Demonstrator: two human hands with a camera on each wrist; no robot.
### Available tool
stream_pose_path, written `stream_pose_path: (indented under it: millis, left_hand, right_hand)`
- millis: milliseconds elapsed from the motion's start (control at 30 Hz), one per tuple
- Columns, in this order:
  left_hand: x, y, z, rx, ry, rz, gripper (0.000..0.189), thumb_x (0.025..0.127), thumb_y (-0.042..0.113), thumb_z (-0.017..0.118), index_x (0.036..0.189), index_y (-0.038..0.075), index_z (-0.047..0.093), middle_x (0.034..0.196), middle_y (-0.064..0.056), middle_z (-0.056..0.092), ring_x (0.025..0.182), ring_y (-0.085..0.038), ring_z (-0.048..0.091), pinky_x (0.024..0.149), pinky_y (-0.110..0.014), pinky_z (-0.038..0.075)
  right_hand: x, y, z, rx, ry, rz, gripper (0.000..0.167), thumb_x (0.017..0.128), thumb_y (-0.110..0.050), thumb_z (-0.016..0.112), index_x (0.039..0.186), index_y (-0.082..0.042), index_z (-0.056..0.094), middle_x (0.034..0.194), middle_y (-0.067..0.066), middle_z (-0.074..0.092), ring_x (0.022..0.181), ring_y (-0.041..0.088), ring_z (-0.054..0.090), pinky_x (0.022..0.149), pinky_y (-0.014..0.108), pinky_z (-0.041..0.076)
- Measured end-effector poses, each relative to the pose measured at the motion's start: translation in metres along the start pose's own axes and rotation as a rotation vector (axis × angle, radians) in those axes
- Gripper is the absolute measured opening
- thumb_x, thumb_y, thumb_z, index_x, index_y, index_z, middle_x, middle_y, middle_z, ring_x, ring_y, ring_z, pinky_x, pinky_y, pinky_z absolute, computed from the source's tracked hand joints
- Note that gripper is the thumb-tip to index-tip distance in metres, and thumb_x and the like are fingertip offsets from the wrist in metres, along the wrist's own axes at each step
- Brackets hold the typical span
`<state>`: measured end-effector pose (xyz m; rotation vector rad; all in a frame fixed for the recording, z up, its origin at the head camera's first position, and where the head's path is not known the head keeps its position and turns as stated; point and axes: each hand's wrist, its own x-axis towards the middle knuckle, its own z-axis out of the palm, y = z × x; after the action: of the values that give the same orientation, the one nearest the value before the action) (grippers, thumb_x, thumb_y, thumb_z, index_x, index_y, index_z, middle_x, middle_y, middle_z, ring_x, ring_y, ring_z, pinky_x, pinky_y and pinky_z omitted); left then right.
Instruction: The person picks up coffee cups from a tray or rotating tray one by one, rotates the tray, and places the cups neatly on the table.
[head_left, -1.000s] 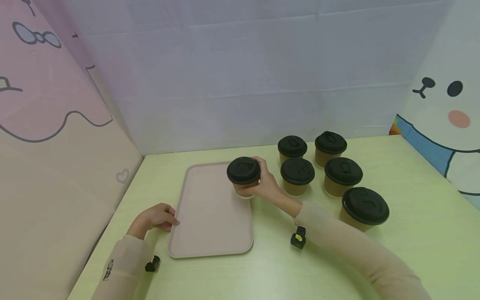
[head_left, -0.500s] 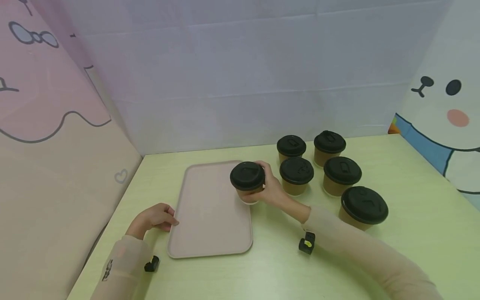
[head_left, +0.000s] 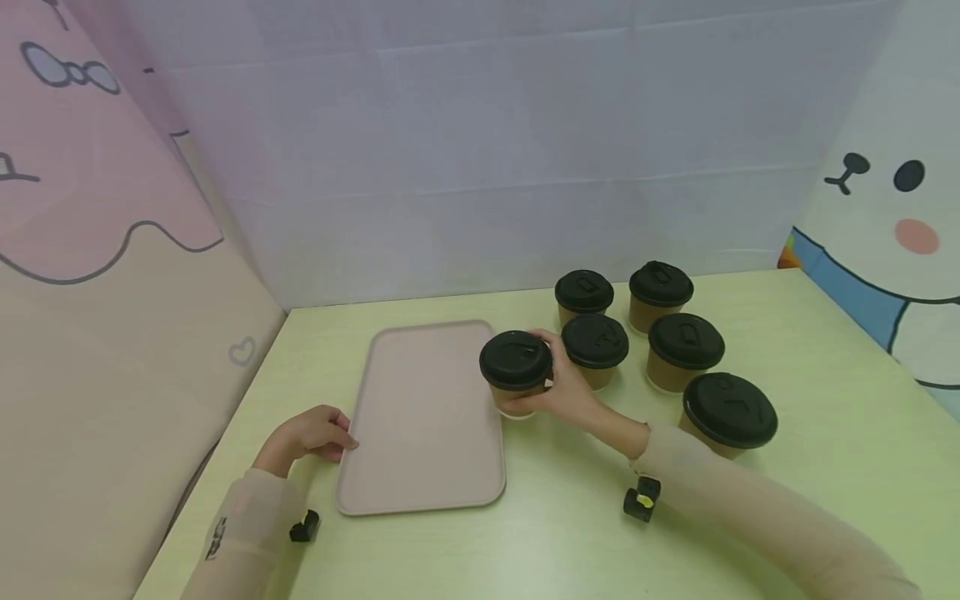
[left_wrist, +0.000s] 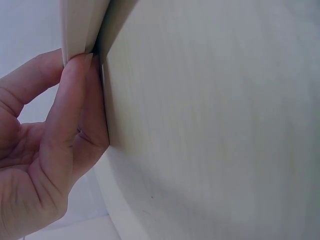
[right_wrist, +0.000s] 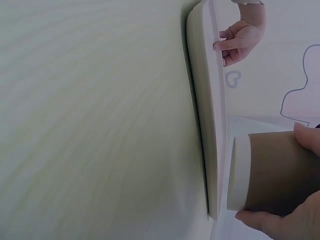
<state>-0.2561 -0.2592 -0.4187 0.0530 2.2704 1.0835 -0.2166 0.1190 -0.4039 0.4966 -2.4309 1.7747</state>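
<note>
My right hand [head_left: 564,388] grips a brown paper cup with a black lid [head_left: 516,362], upright at the right edge of the pale pink tray [head_left: 420,417]. In the right wrist view, thumb and fingers lie on opposite sides of the cup [right_wrist: 275,170], whose white base is above the tray's level. The tray lies flat with its surface bare. At its left edge my left hand [head_left: 318,433] pinches the rim. The left wrist view has the fingers [left_wrist: 62,115] on the tray edge [left_wrist: 82,30], low over the table.
Several more lidded paper cups stand to the right, one of them [head_left: 595,343] just behind my right hand and another [head_left: 729,412] near the right forearm. Fabric-covered walls [head_left: 465,192] border the pale yellow table [head_left: 540,533] at the back and sides.
The right hand has carried the cup right and a little nearer to me, from over the tray to its right edge. The left hand and tray have stayed put.
</note>
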Motion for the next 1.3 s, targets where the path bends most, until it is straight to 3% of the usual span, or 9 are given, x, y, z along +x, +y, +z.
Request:
stream_pose_path:
  millis: [400,633,700,933,1033,1133,1300]
  left_hand:
    - [0.001,0.000,0.000,-0.002,-0.002,-0.001,0.017,0.078,0.000,0.064,0.085,0.000,0.049,0.074,-0.001,0.052,0.058,-0.006,0.055,0.058,-0.020,0.051]
    - [0.001,0.001,0.000,-0.005,-0.004,0.002,0.017,0.078,0.000,0.064,0.086,0.000,0.049,0.075,-0.002,0.053,0.059,-0.007,0.055,0.059,-0.021,0.051]
    - [0.001,0.000,0.000,-0.003,-0.004,0.002,0.017,0.078,0.000,0.063,0.086,0.000,0.048,0.075,-0.001,0.052,0.058,-0.007,0.055,0.058,-0.021,0.051]
    - [0.002,0.002,0.001,-0.004,0.004,-0.005,0.018,0.077,0.000,0.064,0.084,0.001,0.047,0.073,-0.001,0.050,0.057,-0.006,0.054,0.057,-0.020,0.050]
    - [0.001,0.002,0.001,0.001,0.005,-0.004,0.018,0.077,0.001,0.064,0.084,0.002,0.047,0.073,-0.001,0.050,0.057,-0.006,0.054,0.057,-0.020,0.050]
    - [0.001,0.002,0.002,0.003,0.010,-0.006,0.018,0.078,0.001,0.064,0.084,0.002,0.047,0.073,-0.001,0.050,0.056,-0.006,0.053,0.057,-0.020,0.050]
    - [0.000,0.001,0.002,0.003,0.013,-0.009,0.018,0.077,0.001,0.064,0.085,0.001,0.048,0.073,-0.001,0.051,0.056,-0.006,0.054,0.057,-0.020,0.050]
  right_hand:
    - [-0.023,0.010,-0.019,-0.031,-0.070,0.048,0.099,0.063,-0.006,0.083,0.137,-0.007,0.018,0.136,0.020,0.041,0.122,0.038,0.045,0.098,0.051,0.037]
    - [-0.035,0.011,-0.027,0.017,-0.133,0.043,0.098,0.062,-0.004,0.082,0.137,-0.006,0.018,0.135,0.023,0.041,0.117,0.039,0.046,0.083,0.034,0.047]
    - [-0.037,0.011,-0.029,0.026,-0.139,0.048,0.098,0.062,-0.004,0.082,0.137,-0.007,0.018,0.135,0.022,0.041,0.116,0.033,0.047,0.081,0.030,0.048]
    - [-0.044,0.013,-0.037,0.037,-0.144,0.044,0.098,0.063,-0.004,0.082,0.137,-0.007,0.019,0.136,0.023,0.038,0.106,-0.008,0.045,0.083,0.029,0.049]
    - [-0.048,0.012,-0.042,0.035,-0.152,0.046,0.097,0.063,-0.003,0.082,0.137,-0.006,0.019,0.137,0.024,0.036,0.106,-0.012,0.043,0.085,0.031,0.049]
    - [-0.053,0.012,-0.047,0.011,-0.162,0.059,0.097,0.061,-0.003,0.082,0.135,-0.004,0.019,0.136,0.025,0.037,0.112,-0.001,0.047,0.086,0.032,0.049]
    - [-0.059,0.016,-0.053,-0.029,-0.149,0.074,0.097,0.060,-0.006,0.084,0.134,-0.003,0.021,0.132,0.026,0.040,0.117,0.039,0.047,0.086,0.043,0.050]
